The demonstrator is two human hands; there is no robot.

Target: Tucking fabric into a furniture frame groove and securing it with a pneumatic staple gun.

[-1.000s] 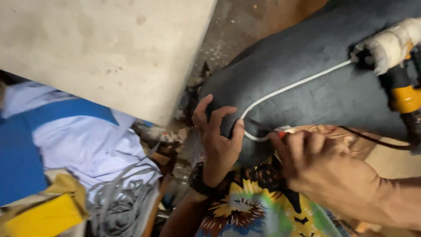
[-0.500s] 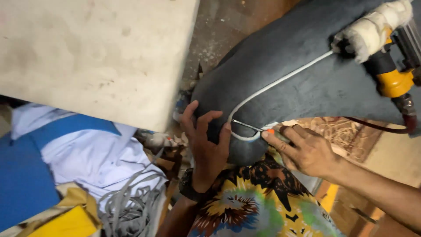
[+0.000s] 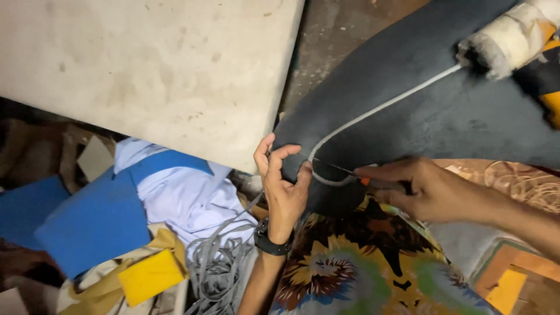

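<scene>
Cluttered floor is being shown, with a pale foam slab (image 3: 151, 70) leaning above blue foam scraps (image 3: 87, 216) and a dark grey cover (image 3: 431, 111) spread over a flowered cloth (image 3: 350, 268). White piping cord (image 3: 379, 108) is being laid along the cover, most already sitting in line, only the curled end unfinished. That edge is being pinched by the left hand (image 3: 283, 186), while a thin pointed tool (image 3: 356, 175) is being gripped by the closed right hand (image 3: 426, 189) at the curl.

No packages, labels, signs or screens visible anywhere in frame.
</scene>
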